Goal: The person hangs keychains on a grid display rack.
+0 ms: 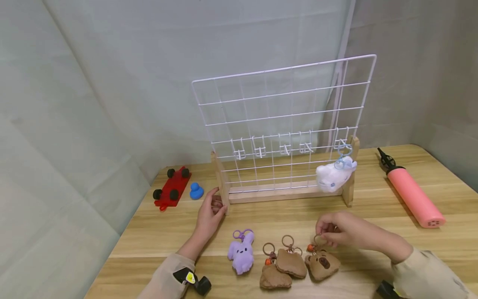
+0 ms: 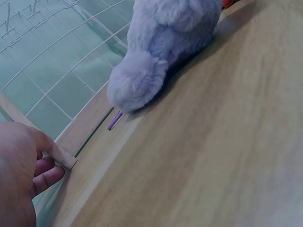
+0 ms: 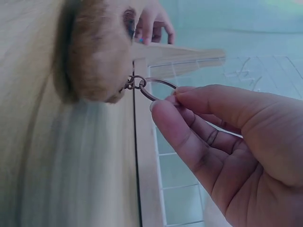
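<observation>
My right hand (image 1: pixel 349 230) pinches the metal ring (image 3: pixel 164 81) of a brown bear plush keychain (image 1: pixel 317 268) between thumb and forefinger. The bear's face is turned up, and an orange bead (image 1: pixel 310 248) sits by its ring. With thumb and fingers, my left hand (image 1: pixel 208 216) holds the left wooden leg (image 1: pixel 223 185) of a white wire grid rack (image 1: pixel 278 68). Left of the bear lie two brown plush keychains (image 1: pixel 291 263) (image 1: pixel 275 277), backs up, partly overlapping. A purple plush keychain (image 1: pixel 242 255) lies near my left forearm.
Several white hooks (image 1: pixel 285 149) line the grid; a white plush keychain (image 1: pixel 333 175) hangs from the rightmost. A red toy car base with black wheels (image 1: pixel 173 187) and a blue knob-shaped piece (image 1: pixel 196 191) lie at left. A pink hand pump (image 1: pixel 414 197) lies at right.
</observation>
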The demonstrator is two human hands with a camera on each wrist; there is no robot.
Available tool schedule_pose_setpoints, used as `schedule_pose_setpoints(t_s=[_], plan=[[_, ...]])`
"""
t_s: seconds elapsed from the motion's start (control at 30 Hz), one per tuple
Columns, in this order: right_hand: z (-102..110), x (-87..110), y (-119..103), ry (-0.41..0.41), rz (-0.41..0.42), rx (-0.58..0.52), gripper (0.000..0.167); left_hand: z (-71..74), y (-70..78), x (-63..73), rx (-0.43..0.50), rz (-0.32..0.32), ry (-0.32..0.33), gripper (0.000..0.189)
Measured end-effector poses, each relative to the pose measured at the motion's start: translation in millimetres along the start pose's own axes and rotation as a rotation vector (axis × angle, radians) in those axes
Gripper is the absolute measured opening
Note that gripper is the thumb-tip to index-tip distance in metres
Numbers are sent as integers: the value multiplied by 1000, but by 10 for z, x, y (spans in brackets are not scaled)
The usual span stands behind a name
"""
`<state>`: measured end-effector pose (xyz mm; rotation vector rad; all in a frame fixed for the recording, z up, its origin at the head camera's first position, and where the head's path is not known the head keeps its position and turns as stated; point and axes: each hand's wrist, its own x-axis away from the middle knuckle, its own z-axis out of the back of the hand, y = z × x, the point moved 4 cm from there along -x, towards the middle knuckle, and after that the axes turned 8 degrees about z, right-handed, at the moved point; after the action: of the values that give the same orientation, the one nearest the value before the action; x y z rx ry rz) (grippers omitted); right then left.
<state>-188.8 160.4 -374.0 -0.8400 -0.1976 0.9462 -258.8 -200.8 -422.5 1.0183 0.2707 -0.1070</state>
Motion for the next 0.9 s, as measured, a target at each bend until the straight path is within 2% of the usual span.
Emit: schedule_pose_setpoints(t_s=[0.23,0.43,0.6,0.9], plan=[[70,14,-88,9,40,-6,5,2,7,0,21,12,-9,60],[137,21,-159,1,61,-10,5,5,16,4,1,4,-8,57],[201,10,-229,5,91,24,5,6,27,8,-4,-15,-8,56],[314,-29,-303,37,114,60,6,4,-1,-5,6,-1,-8,57]])
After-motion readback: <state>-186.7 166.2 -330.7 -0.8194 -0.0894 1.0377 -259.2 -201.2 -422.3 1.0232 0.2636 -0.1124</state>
